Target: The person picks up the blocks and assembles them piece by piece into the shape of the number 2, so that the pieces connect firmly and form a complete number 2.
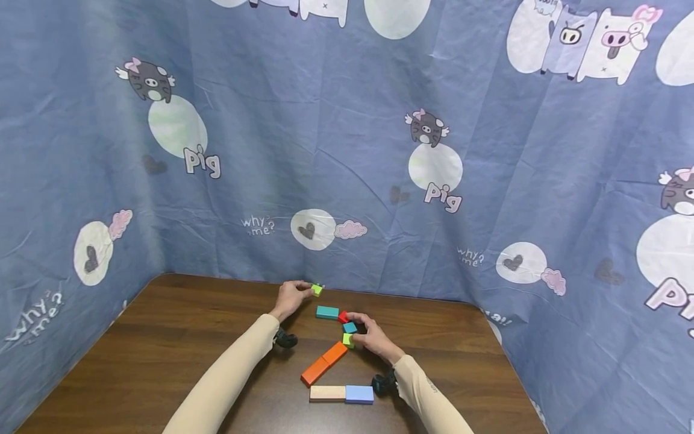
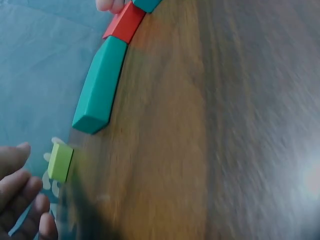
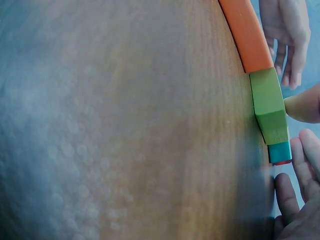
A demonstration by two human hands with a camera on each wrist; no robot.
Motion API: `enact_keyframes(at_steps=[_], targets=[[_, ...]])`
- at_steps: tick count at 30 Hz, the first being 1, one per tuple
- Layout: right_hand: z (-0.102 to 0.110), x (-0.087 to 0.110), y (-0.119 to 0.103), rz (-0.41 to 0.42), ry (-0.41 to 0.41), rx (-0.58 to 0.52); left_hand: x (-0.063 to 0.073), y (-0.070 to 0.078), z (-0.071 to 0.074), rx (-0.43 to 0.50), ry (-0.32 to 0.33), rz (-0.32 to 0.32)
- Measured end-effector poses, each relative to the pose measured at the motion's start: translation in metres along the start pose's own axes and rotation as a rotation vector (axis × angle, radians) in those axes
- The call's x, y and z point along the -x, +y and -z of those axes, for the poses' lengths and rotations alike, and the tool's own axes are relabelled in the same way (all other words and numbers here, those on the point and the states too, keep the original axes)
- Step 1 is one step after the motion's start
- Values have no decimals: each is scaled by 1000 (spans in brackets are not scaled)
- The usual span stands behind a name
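My left hand (image 1: 291, 298) is by a small lime-green block (image 1: 317, 290) near the table's far edge. In the left wrist view its loosely bent fingers (image 2: 32, 187) stand slightly apart from that block (image 2: 60, 162). My right hand (image 1: 376, 339) lies along the right side of a bent line of blocks. Its thumb touches a green block (image 3: 270, 102), and a fingertip rests against a red block (image 2: 125, 22). Between these two sits a small blue block (image 1: 349, 327). A longer teal block (image 1: 328, 312) meets the red one on the left.
Two orange blocks (image 1: 324, 363) lie end to end on a slant, joining the green block. Closer to me, a plain wood block (image 1: 328, 393) and a light blue block (image 1: 359, 394) form a straight row. A blue printed curtain (image 1: 347, 150) hangs behind the brown table (image 1: 179, 337).
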State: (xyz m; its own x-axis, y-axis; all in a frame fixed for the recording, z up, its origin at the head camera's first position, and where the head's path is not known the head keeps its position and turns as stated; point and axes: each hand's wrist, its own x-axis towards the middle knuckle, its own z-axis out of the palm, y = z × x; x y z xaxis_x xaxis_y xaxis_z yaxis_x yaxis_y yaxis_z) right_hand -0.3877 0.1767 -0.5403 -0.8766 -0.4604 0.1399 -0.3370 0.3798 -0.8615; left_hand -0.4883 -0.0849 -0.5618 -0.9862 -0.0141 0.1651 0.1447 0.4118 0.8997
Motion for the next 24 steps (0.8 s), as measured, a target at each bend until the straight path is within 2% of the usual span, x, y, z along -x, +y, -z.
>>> enact_keyframes(at_steps=[7, 10, 13, 19, 24], targets=[[0, 0, 1, -17, -1, 15, -2, 5, -8, -30, 49, 29], [-1, -2, 5, -4, 11, 14, -4, 3, -9, -50, 34, -1], [-4, -7, 18, -2, 26, 30, -5, 0, -8, -80, -21, -36], [-6, -14, 44, -33, 46, 51, -7, -3, -5, -164, -201, -73], [-4, -14, 46, -46, 48, 50, -10, -2, -6, -292, -249, -121]])
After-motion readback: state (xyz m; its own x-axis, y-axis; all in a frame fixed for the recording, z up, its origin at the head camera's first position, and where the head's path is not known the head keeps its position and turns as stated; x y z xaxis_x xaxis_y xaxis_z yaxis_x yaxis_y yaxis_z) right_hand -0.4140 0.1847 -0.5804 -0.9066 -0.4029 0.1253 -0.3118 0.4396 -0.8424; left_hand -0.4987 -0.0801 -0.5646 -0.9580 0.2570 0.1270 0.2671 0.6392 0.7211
